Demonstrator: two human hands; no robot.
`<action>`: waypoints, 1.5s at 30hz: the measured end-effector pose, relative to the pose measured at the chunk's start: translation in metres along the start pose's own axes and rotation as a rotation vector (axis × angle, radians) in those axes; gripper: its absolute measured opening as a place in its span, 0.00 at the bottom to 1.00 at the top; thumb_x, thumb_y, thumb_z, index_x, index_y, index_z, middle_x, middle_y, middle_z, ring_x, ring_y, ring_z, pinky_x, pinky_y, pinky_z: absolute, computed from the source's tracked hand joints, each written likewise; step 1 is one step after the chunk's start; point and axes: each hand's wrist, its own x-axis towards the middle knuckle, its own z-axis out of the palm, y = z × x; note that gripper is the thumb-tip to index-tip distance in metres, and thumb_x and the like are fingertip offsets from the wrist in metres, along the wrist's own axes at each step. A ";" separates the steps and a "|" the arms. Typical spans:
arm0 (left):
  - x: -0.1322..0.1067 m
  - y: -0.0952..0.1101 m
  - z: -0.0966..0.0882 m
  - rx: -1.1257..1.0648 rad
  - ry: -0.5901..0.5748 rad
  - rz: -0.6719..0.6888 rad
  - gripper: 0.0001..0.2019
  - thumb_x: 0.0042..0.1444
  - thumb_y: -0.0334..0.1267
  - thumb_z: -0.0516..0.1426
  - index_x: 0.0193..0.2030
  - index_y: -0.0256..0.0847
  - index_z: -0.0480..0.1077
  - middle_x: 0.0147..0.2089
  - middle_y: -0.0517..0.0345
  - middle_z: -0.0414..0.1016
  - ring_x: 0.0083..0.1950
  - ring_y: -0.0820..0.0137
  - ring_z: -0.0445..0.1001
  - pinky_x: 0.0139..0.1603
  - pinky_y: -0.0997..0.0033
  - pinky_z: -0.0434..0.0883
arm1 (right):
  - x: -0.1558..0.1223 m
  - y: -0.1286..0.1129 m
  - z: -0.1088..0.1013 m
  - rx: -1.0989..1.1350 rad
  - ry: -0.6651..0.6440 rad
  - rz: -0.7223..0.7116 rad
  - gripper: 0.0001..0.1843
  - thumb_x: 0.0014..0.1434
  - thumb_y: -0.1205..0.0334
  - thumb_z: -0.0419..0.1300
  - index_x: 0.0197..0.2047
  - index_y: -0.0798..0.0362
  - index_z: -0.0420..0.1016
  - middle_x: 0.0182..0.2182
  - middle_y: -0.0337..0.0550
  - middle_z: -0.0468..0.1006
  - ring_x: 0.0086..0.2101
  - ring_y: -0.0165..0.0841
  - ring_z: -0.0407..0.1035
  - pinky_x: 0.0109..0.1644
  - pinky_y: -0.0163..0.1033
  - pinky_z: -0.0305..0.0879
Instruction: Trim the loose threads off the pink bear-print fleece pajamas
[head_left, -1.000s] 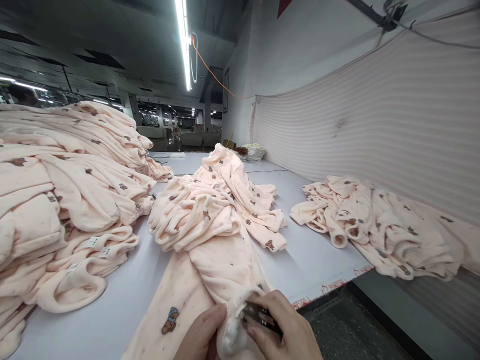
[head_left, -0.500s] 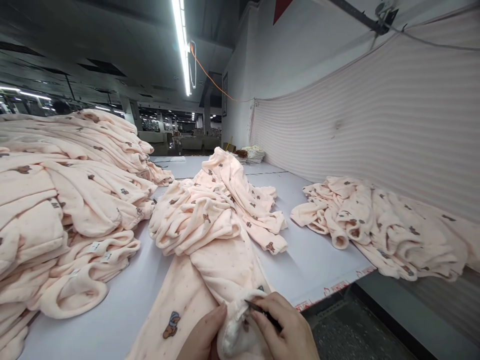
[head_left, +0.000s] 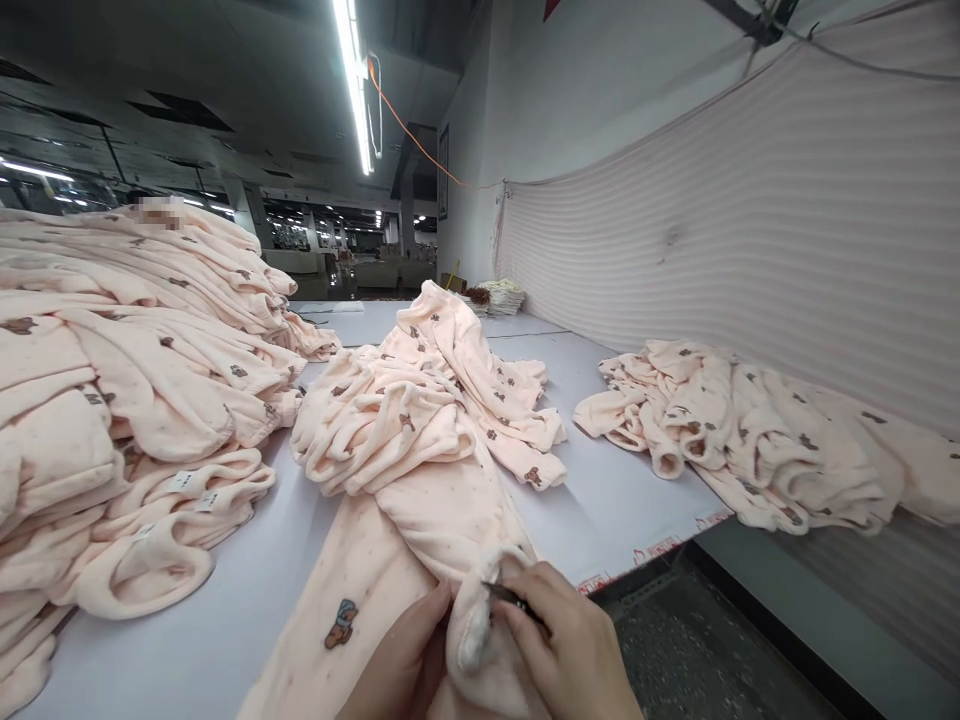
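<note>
A pale pink fleece garment (head_left: 390,560) with small bear prints lies on the white table (head_left: 622,500) and runs toward me. My left hand (head_left: 401,665) pinches its near edge, where the white fleecy inside is turned up. My right hand (head_left: 570,650) is closed on a small dark metal tool (head_left: 510,597), its tip touching that turned-up edge. Both hands sit at the bottom of the view, close together.
A tall stack of the same pink garments (head_left: 127,400) fills the left. A loose heap (head_left: 427,400) sits mid-table and another heap (head_left: 750,440) lies at the right by the striped cloth wall (head_left: 750,230). The table's edge (head_left: 652,550) drops to a dark floor.
The tool's tip has shifted left along the garment's edge, and the edge is folded up higher between my hands. The view has tilted slightly.
</note>
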 end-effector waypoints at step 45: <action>-0.011 -0.067 -0.029 0.675 0.123 0.645 0.13 0.47 0.19 0.49 0.33 0.43 0.62 0.38 0.57 0.66 0.39 0.69 0.70 0.38 0.72 0.70 | -0.014 -0.009 0.002 -0.095 -0.241 -0.168 0.15 0.57 0.66 0.58 0.48 0.42 0.71 0.41 0.37 0.77 0.36 0.34 0.74 0.37 0.34 0.68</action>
